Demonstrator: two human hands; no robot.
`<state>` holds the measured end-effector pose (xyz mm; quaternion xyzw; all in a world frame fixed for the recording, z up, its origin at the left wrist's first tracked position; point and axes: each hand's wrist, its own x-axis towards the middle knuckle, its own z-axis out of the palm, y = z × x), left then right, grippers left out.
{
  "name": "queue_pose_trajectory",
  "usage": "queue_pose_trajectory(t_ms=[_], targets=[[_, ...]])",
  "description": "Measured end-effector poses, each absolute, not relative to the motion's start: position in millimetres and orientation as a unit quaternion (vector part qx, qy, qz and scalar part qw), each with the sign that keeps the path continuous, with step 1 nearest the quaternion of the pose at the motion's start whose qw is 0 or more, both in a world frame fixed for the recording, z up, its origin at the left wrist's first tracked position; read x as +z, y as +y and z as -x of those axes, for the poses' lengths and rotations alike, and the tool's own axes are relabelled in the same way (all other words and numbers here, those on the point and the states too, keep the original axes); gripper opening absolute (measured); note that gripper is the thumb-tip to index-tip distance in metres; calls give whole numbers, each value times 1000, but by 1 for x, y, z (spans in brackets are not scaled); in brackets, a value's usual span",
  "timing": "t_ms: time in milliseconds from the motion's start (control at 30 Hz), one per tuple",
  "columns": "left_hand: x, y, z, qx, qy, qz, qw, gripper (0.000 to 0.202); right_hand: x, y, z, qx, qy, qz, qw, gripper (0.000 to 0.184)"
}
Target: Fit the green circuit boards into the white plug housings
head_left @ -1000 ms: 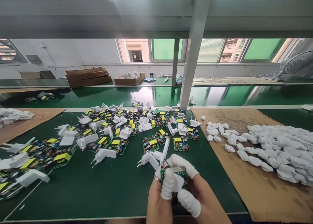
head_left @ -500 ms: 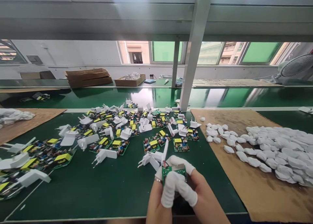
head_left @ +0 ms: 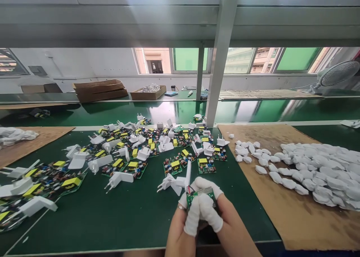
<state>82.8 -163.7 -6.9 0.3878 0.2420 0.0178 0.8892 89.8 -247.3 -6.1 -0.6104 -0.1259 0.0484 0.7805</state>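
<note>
At the front of the green bench, my left hand (head_left: 188, 215) and my right hand (head_left: 215, 208) are closed around one green circuit board (head_left: 208, 192). White finger cots cover the fingertips, and both thumbs press on the board's near face. Thin wires, one of them red, run from the board's left end to a white plug housing (head_left: 176, 182) with two pins, lying just beyond my left hand. The board's underside is hidden by my fingers. Beyond my hands lie more circuit boards (head_left: 206, 166) with yellow transformers, joined with white plug pieces.
Many boards and plugs (head_left: 123, 144) spread across the left and middle. On the right, brown cardboard (head_left: 253, 189) bears a heap of white wrapped pieces (head_left: 323, 171). A metal post (head_left: 221, 54) rises behind. An open box (head_left: 149, 93) and a fan (head_left: 337, 73) stand at the back.
The board tilts back a little between my hands. My thumbs have come closer together on its near face. The view has shifted slightly.
</note>
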Motion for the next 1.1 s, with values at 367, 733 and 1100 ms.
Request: queue_pose_trajectory(t_ms=[367, 733, 1100], targets=[[5, -161, -83, -10, 276, -362, 891, 61, -11, -254, -91, 112, -94, 569, 810, 40], [10, -165, -74, -11, 206, -424, 882, 50, -5, -250, -98, 145, -78, 454, 876, 32], [-9, -161, -81, 95, 223, -460, 854, 48, 1, -247, -82, -123, -241, 798, 538, 35]])
